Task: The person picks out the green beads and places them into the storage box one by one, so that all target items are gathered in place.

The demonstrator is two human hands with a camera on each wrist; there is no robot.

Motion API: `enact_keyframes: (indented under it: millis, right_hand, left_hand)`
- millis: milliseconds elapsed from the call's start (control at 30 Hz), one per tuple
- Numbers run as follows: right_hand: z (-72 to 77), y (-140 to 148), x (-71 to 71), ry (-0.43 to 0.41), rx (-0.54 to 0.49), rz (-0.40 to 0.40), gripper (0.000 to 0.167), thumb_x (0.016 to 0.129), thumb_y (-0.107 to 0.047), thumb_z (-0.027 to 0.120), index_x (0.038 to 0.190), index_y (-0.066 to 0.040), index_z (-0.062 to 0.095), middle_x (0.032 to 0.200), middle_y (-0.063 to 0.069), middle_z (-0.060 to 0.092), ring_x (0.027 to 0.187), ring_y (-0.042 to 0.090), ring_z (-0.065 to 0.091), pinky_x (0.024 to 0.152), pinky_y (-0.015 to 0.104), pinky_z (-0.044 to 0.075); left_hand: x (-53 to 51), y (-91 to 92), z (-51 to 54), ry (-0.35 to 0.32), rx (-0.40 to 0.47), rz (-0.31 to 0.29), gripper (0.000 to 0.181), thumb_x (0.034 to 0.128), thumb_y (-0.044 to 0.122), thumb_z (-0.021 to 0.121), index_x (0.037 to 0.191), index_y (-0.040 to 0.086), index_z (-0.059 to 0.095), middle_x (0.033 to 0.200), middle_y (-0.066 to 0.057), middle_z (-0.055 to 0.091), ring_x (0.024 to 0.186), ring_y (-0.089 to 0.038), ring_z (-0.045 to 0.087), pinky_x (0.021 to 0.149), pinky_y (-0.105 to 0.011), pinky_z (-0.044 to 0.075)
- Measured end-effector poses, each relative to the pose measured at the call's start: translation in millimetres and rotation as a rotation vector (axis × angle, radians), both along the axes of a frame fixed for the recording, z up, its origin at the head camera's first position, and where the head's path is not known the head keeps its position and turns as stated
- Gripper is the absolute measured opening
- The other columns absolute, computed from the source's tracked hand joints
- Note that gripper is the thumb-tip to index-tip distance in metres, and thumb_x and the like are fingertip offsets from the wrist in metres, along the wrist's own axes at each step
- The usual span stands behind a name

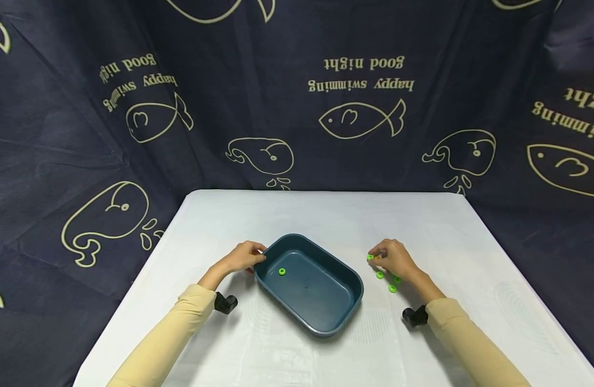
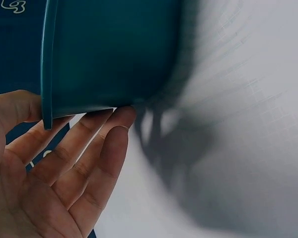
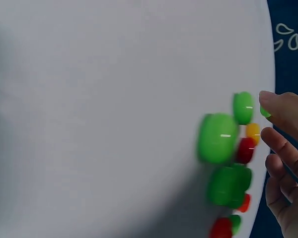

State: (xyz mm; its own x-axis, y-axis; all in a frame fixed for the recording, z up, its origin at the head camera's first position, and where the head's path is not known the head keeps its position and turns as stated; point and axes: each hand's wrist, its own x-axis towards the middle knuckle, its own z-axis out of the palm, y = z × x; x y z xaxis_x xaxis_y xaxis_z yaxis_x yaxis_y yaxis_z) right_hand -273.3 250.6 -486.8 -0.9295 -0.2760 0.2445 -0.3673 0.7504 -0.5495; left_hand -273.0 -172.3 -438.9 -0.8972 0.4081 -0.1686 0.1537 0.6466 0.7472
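Observation:
My left hand (image 1: pixel 243 257) grips the left end of a dark teal plastic bin (image 1: pixel 321 327), its thumb at the rim and its fingers against the outer wall. One small green ring (image 1: pixel 282 272) lies inside the bin towards that end. To the right of the bin, my right hand (image 1: pixel 396 260) pinches another green ring (image 3: pixel 264 113) at its thumb and fingertips, partly hidden by the thumb. Loose green rings (image 1: pixel 392 288) lie on the table beside this hand. In the right wrist view, small red pieces (image 3: pixel 246 150) and a yellow piece (image 3: pixel 253 133) are among them, blurred.
A white-covered table (image 1: pixel 326 212) bears everything. Behind it hangs a dark blue cloth (image 1: pixel 277 118) printed with fish, whales and upside-down words. Black wrist mounts (image 1: pixel 415 316) jut out below both forearms.

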Motion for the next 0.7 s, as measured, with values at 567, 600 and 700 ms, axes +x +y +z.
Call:
enact_keyframes:
  millis: [567,600,700]
  right_hand:
    - [72.0,-51,-22.8,0.082,-0.043,0.059,0.018,0.076,-0.019,0.078,0.093,-0.011,0.076,0.096,0.009,0.07,0.087,0.032,0.06,0.073,0.039,0.051]
    - [75.9,-58,-23.9,0.082,-0.051,0.067,0.018,0.076,-0.019,0.078,0.093,-0.011,0.076,0.095,0.009,0.07,0.087,0.031,0.06,0.072,0.037,0.05]
    - [87.0,-78,-25.1,0.073,-0.072,0.1,0.018,0.077,-0.019,0.077,0.093,-0.011,0.076,0.095,0.008,0.07,0.086,0.031,0.059,0.07,0.032,0.048]
  left_hand:
    - [3.9,-1.1,6.0,-0.01,0.015,-0.014,0.033,0.0928,0.01,0.053,0.121,-0.007,0.057,0.104,-0.027,0.065,0.073,-0.028,0.068,0.06,-0.043,0.059]
    - [4.1,-1.0,6.2,-0.012,0.013,-0.01,0.033,0.0927,0.01,0.053,0.121,-0.006,0.057,0.105,-0.027,0.065,0.072,-0.027,0.068,0.06,-0.043,0.059]
    - [4.6,-0.6,6.1,-0.012,0.01,-0.013,0.033,0.0925,0.011,0.054,0.121,-0.006,0.057,0.104,-0.027,0.066,0.072,-0.027,0.068,0.06,-0.043,0.059]
